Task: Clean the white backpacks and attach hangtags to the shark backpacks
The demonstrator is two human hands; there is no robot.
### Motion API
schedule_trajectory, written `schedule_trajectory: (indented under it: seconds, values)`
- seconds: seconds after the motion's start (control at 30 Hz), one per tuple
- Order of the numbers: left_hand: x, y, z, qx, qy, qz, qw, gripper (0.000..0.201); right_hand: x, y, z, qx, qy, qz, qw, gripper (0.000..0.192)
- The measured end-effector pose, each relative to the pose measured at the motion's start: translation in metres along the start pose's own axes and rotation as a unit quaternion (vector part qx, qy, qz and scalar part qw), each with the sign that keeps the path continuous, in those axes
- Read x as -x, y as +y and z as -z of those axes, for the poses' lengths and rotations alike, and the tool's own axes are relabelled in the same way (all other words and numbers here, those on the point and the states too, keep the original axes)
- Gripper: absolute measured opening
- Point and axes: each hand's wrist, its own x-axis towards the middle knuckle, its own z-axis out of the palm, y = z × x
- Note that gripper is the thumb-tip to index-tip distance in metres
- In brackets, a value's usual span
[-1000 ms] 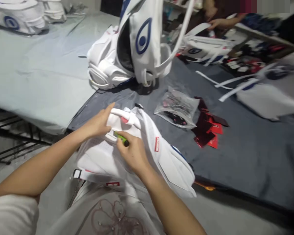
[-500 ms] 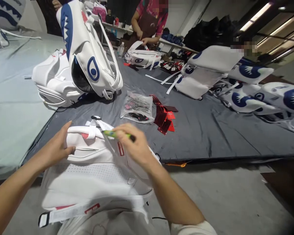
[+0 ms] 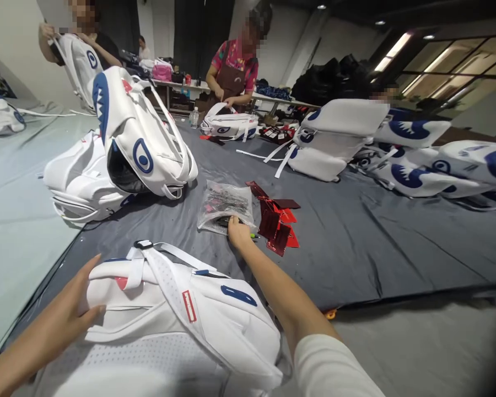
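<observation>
My left hand (image 3: 75, 300) grips the end of a white backpack (image 3: 231, 328) in front of me, thumb on the near side and fingers over the far edge. The backpack has white straps, a red-outlined label and blue patches. Beyond it, my right hand (image 3: 240, 234) is at the mouth of a clear plastic bag (image 3: 225, 198) holding small dark and pink pieces. Its fingers are bent together over dark pieces there; what they pinch is hidden. A green pen (image 3: 253, 236) lies beside that hand, partly covered by it.
Dark red and bright red tags (image 3: 275, 223) lie right of the plastic bag. White backpacks with blue eyes (image 3: 149, 143) stand at left; more backpacks (image 3: 334, 138) are piled at right. Across the grey-covered table (image 3: 334, 242), a person in an apron (image 3: 233, 80) handles another backpack (image 3: 227, 127).
My right hand has left the backpack strap, put down the green pen and reached forward to the plastic bag. My left hand stays on the backpack. The view has tilted up.
</observation>
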Motion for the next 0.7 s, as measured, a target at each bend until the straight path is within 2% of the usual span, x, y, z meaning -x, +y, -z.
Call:
schedule_trajectory:
  seconds: [0.07, 0.17, 0.4, 0.53, 0.7]
  values:
    - [0.0, 0.001, -0.001, 0.036, -0.001, 0.019, 0.999, 0.091, -0.013, 0.002, -0.003, 0.01, -0.008, -0.021, 1.0, 0.043]
    - [-0.001, 0.001, -0.001, 0.032, -0.002, 0.018, 0.999, 0.092, -0.018, 0.004, -0.009, 0.019, -0.018, -0.013, 1.0, 0.035]
    - [0.0, 0.005, 0.005, 0.019, -0.019, 0.019, 0.999, 0.09, 0.004, 0.008, -0.018, 0.038, -0.014, 0.057, 0.998, 0.025]
    - [0.001, 0.008, 0.009, -0.007, -0.032, 0.025, 0.999, 0.083, 0.01, 0.018, -0.014, 0.048, -0.003, 0.066, 0.997, 0.033]
    - [-0.001, 0.004, 0.008, -0.017, -0.016, -0.015, 1.0, 0.085, 0.016, 0.017, -0.013, 0.043, -0.01, 0.084, 0.996, 0.029]
